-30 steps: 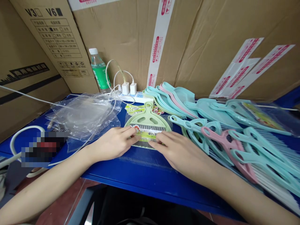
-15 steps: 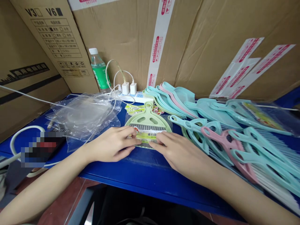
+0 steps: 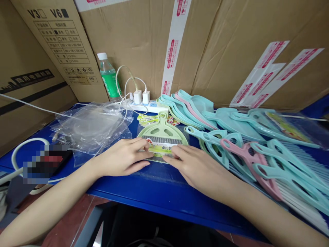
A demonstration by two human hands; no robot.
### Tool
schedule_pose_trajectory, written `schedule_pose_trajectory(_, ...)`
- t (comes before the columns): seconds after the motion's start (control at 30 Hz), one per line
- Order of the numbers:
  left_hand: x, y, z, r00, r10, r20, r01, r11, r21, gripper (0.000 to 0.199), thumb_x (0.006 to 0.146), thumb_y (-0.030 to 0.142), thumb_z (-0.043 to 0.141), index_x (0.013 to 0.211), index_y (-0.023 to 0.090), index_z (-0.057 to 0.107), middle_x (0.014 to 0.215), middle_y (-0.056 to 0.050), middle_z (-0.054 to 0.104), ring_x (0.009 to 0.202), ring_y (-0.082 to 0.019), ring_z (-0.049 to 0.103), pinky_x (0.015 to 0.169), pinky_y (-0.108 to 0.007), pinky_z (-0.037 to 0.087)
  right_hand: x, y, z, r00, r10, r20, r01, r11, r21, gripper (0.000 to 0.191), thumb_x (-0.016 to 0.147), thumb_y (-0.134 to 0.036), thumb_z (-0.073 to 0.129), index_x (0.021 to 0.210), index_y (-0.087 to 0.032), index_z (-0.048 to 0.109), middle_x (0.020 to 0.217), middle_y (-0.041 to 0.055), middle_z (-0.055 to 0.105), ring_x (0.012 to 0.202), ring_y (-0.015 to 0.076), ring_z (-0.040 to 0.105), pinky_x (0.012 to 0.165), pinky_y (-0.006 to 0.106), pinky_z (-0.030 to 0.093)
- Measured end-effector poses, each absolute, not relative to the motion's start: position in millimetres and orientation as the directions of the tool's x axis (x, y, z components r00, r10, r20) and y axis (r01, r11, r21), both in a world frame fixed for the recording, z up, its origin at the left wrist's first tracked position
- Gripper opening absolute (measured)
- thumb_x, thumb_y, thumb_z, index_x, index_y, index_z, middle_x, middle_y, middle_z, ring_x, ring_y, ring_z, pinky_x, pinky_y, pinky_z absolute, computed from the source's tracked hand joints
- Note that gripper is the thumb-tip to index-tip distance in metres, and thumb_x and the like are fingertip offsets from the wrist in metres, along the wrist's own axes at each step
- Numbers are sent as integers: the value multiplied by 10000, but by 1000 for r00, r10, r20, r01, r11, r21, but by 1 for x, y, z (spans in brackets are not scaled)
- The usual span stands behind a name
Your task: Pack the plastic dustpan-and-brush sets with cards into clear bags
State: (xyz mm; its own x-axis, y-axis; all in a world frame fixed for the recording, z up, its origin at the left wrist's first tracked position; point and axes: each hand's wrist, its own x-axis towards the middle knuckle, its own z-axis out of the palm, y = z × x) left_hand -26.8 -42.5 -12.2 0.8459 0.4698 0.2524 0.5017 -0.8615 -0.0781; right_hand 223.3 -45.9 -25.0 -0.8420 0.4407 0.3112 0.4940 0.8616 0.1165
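A light green dustpan and brush set [image 3: 162, 131] lies flat in front of me, with grey bristles pointing my way. It is in a clear plastic bag [image 3: 164, 175] whose near end spreads over the table. A printed yellow-green label card [image 3: 156, 148] covers part of the bristles. My left hand [image 3: 125, 156] is closed at the left edge of the card, fingers bent, holding the bagged set. At the right edge, my right hand [image 3: 187, 161] has its fingers curled and thumb close to them on the same package. Both fingertips are partly hidden.
Hand brushes [image 3: 253, 157] and dustpans [image 3: 195, 104] in blue, pink and green pile up at right. Clear bags [image 3: 95, 125] lie at left, near a blurred dark object [image 3: 48, 163]. A bottle [image 3: 109, 79], power strip [image 3: 151, 107] and cardboard boxes [image 3: 144, 37] line the back.
Very little differs. My left thumb and lower fingers have shifted slightly beside the card; the bagged set stays in place.
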Motion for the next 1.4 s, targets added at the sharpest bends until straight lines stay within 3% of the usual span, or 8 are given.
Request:
schedule_pose_trajectory(0.13,-28,-47,-8,840,490,233,475,-872,122,175,926,312,548,1002,211,669,1006,-60,596,907,-183,616,773,-308,525,226,-46,-23,-831,454,322,504,859,90,260,835,-24,507,932,-171,698,783,40,590,715,191,562,634,308,473)
schedule_pose_trajectory(0.27,-29,-50,-6,852,495,170,456,-861,224,180,803,320,695,946,219,655,1042,-59,589,927,-201,605,756,-317,505,226,-46,-20,-832,458,314,502,861,75,251,819,-2,489,843,-183,660,807,42,604,722,189,575,632,305,470)
schedule_pose_trajectory(0.53,-27,-51,-5,853,499,155,454,-855,252,61,795,174,614,836,207,644,996,-40,603,904,-183,598,780,-306,490,223,-47,-21,-823,502,265,535,843,64,312,804,36,420,910,-185,613,855,48,686,779,203,637,692,335,513)
schedule_pose_trajectory(0.77,-26,-50,-6,856,475,206,412,-866,284,134,824,128,545,723,191,608,907,-32,596,813,-143,576,756,-274,483,223,-45,-23,-821,518,242,529,848,-18,289,804,19,478,911,-184,654,902,60,698,842,212,655,761,366,535)
schedule_pose_trajectory(0.93,-24,-48,0,804,521,287,470,-852,232,160,889,134,450,793,191,564,809,-16,580,743,-133,541,690,-257,477,226,-45,-15,-785,588,196,549,806,-221,255,918,-72,444,952,-175,675,923,66,693,850,205,653,781,377,535)
schedule_pose_trajectory(1.1,-24,-43,-5,738,582,341,600,-797,63,211,984,186,355,849,185,517,752,-16,589,659,-142,542,622,-272,464,228,-47,-6,-742,662,108,562,702,-438,252,990,-306,466,972,-178,682,954,65,687,879,209,651,788,365,519)
schedule_pose_trajectory(1.23,-24,-39,-14,706,608,364,650,-760,11,236,1018,217,325,875,184,511,745,-15,617,641,-148,582,596,-266,459,228,-46,-9,-714,692,104,601,683,-415,93,929,-232,573,906,-191,654,922,48,685,862,212,643,770,349,488)
schedule_pose_trajectory(1.4,-25,-37,-16,697,629,345,666,-746,15,226,1020,253,349,911,186,536,796,-26,643,696,-155,615,632,-265,478,224,-43,-14,-661,745,86,677,642,-360,224,947,-109,465,787,-196,596,818,24,682,756,184,623,701,311,432)
